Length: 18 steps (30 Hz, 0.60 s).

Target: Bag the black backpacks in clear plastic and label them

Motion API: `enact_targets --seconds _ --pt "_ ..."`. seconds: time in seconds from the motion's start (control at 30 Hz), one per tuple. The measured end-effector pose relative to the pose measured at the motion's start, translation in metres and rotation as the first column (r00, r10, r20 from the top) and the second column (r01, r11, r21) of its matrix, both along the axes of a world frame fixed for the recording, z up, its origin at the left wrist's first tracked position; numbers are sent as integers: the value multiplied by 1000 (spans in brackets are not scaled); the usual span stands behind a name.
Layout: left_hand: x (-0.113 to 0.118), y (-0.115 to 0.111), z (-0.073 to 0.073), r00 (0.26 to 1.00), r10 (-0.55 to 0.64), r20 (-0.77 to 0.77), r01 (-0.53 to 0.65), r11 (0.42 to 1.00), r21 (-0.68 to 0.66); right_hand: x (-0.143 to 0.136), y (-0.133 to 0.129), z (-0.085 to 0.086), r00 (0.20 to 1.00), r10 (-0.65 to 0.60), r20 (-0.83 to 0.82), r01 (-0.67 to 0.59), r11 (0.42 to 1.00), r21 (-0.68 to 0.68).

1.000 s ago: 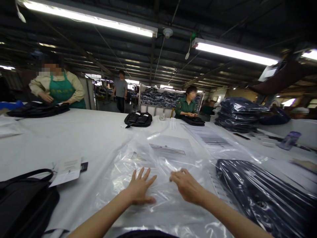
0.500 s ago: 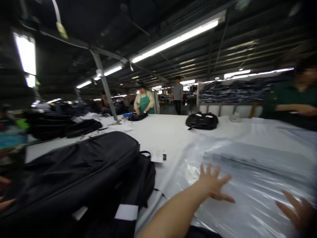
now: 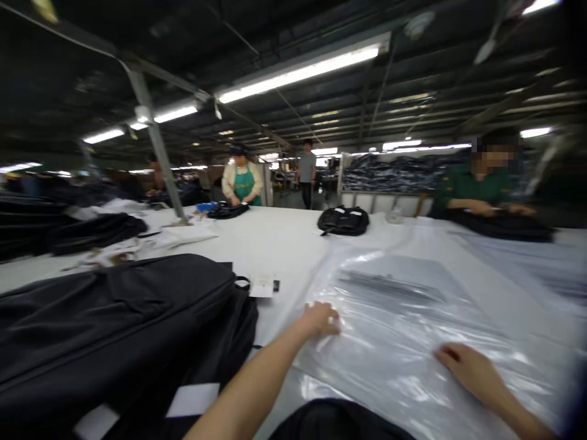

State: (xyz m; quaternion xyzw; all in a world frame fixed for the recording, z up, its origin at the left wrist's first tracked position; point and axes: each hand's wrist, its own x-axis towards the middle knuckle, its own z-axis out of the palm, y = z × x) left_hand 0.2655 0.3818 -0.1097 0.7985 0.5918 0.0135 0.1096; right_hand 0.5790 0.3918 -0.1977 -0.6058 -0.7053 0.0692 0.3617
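A large clear plastic bag [image 3: 394, 324] lies spread over the white table, wrinkled and shiny. At its left edge, the fingers of my left hand [image 3: 322, 320] are curled in and closed on the plastic. My right hand [image 3: 474, 371] is lower and to the right, its fingers bent together on the bag's surface. Left of my left arm lies a big black backpack [image 3: 137, 305] with white tags at its near side. Part of another black item [image 3: 339, 421] shows at the bottom edge, below the bag.
A paper tag [image 3: 262, 286] lies beside the backpack. Farther back on the table [image 3: 275, 238] is a smaller black bag [image 3: 343, 220]. A co-worker in green [image 3: 486, 189] handles a black item at right; a person in a green apron [image 3: 243, 183] works across the table. A metal post [image 3: 158, 146] rises at left.
My view has turned right. My left hand has gone from spread fingers over the plastic to a closed grip at its left edge. My right hand has come into fuller view, fingers now bent together.
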Motion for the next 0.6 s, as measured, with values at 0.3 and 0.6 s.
enact_targets --seconds 0.3,0.6 --pt "-8 40 -6 976 -14 217 -9 995 102 14 25 32 917 -212 339 233 972 -24" --pt "-14 50 25 780 14 626 -65 996 59 6 9 47 930 -229 288 215 973 82"
